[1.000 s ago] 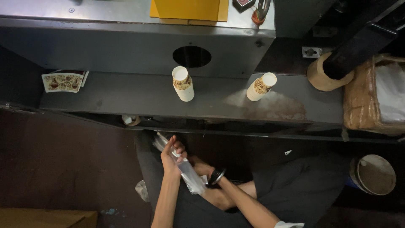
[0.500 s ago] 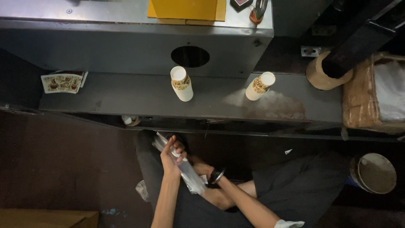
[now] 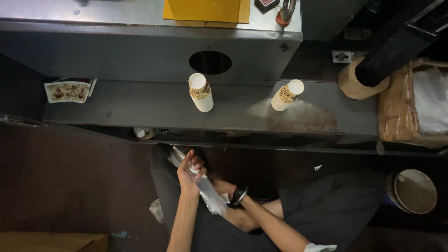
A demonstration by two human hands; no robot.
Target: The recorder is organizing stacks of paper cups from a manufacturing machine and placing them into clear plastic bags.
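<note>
The left hand [image 3: 189,171] is clamped on a long clear plastic sleeve [image 3: 205,189] to steady it, while the right hand [image 3: 224,189], half hidden behind, supports its lower end; its grip I cannot tell.

The long sleeve [image 3: 200,182] gripped by the left hand [image 3: 189,171] is clear, glossy plastic film. The two cup stacks [image 3: 200,92] [image 3: 287,94] are matt printed paper, standing on a dull grey painted metal shelf [image 3: 140,105] with a worn, whitish patch. The box [image 3: 396,112] at far right is rough brown cardboard lined with translucent plastic.
</note>
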